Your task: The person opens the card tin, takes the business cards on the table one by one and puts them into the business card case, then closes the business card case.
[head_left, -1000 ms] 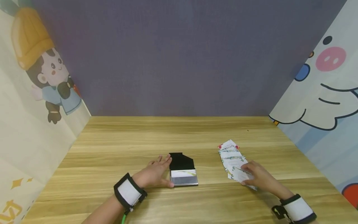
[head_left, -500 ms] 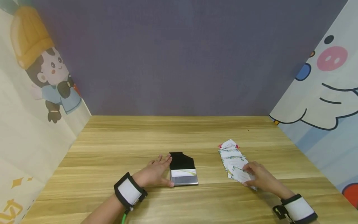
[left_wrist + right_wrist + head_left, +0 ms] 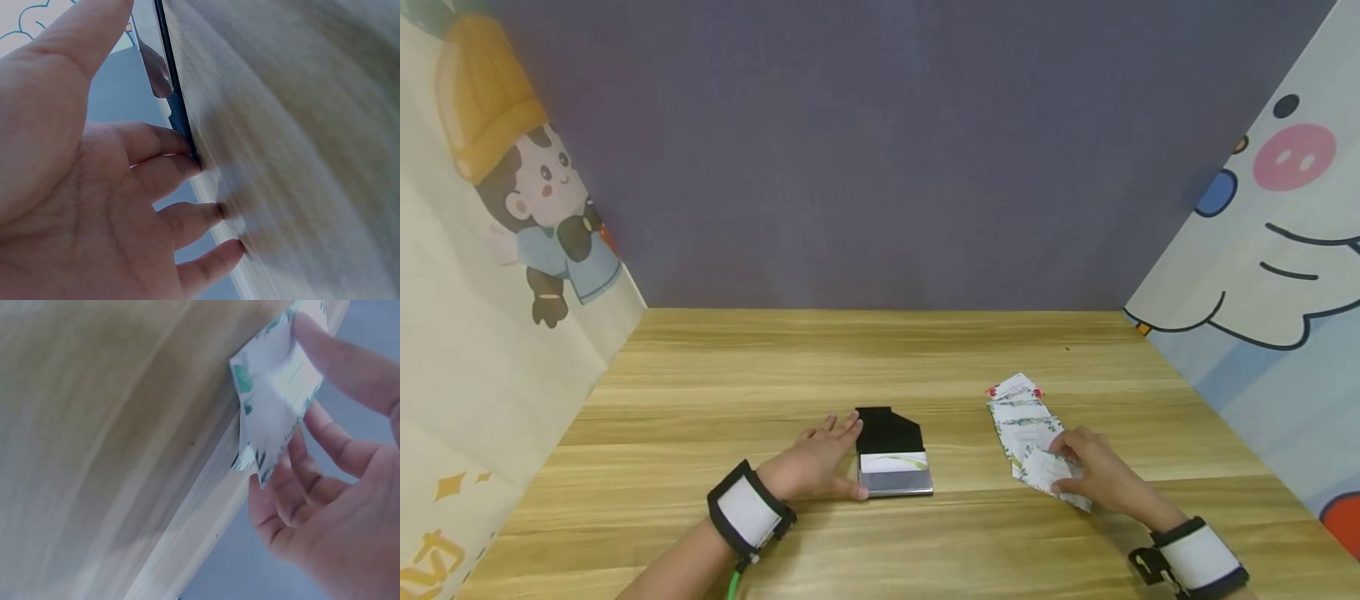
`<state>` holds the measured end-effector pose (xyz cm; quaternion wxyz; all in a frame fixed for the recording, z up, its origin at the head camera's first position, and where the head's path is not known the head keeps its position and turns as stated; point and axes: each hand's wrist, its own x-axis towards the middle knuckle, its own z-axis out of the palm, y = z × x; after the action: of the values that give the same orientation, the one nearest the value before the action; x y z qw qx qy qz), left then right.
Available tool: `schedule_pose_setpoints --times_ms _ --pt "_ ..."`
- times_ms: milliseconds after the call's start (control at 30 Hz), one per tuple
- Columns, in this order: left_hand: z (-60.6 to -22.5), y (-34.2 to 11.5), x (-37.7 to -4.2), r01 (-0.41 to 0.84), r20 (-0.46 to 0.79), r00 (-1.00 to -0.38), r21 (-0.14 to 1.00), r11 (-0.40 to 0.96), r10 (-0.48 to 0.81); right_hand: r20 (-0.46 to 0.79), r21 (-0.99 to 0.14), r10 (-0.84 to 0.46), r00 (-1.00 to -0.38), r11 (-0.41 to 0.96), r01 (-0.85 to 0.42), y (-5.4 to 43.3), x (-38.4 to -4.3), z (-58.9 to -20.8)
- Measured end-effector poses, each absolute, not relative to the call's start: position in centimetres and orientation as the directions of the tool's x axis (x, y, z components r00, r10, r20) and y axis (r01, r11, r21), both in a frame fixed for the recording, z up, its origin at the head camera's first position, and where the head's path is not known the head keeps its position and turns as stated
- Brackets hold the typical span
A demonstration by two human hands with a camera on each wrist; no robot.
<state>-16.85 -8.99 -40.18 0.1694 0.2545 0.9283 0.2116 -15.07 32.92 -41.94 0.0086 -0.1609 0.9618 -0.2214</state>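
Note:
A business card case (image 3: 895, 483) lies unfolded on the table, its black lid (image 3: 887, 432) spread away from me and a white card (image 3: 892, 462) showing in its metal side. Along its left edge rests my left hand (image 3: 812, 468), fingers fairly straight and spread, thumb at the near corner. The left wrist view shows the fingertips of this hand (image 3: 125, 206) on the lid's edge and the table. My right hand (image 3: 1101, 475) pinches the nearest card (image 3: 275, 394) by its edges between thumb and fingers; this card bows slightly upward.
Several overlapping cards with leafy and floral borders (image 3: 1022, 421) trail away from the right hand, the farthest one (image 3: 1017, 388) having red flowers. A grey panel (image 3: 880, 158) rises behind the wooden table (image 3: 760, 358). Cartoon-printed walls stand left and right.
My right hand has tightened on the nearest card, which now bows and has shifted slightly. The left hand stays at the card case.

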Motion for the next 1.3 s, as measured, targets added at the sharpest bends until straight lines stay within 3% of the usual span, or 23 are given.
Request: schedule_pose_setpoints --times_ms 233,467,767,1067,1300 --pt "-40.1 -9.0 -16.9 0.408 -0.202 -0.81 0.48 0.776 0.551 0.11 -0.499 -0.364 -0.925 0.784 -0.368 32.5 -15.6 -41.9" --pt "-40.2 -9.1 -17.0 0.412 -0.202 -0.808 0.477 0.776 0.553 0.233 -0.472 -0.384 -0.893 0.758 -0.449 31.5 -16.2 -41.4" --pt "-40.3 -9.1 -17.0 0.411 -0.202 -0.809 0.476 0.778 0.551 0.271 -0.45 -0.379 -0.885 0.763 -0.464 28.6 -17.2 -40.6" --pt "-40.1 -9.1 -17.0 0.413 -0.2 -0.81 0.471 0.779 0.551 0.336 -0.451 -0.446 -0.83 0.697 -0.557 25.2 -18.5 -40.3" --pt "-40.2 -9.0 -16.9 0.417 -0.205 -0.807 0.465 0.781 0.553 0.297 -0.486 -0.503 -0.812 0.652 -0.582 22.8 -19.2 -40.4"
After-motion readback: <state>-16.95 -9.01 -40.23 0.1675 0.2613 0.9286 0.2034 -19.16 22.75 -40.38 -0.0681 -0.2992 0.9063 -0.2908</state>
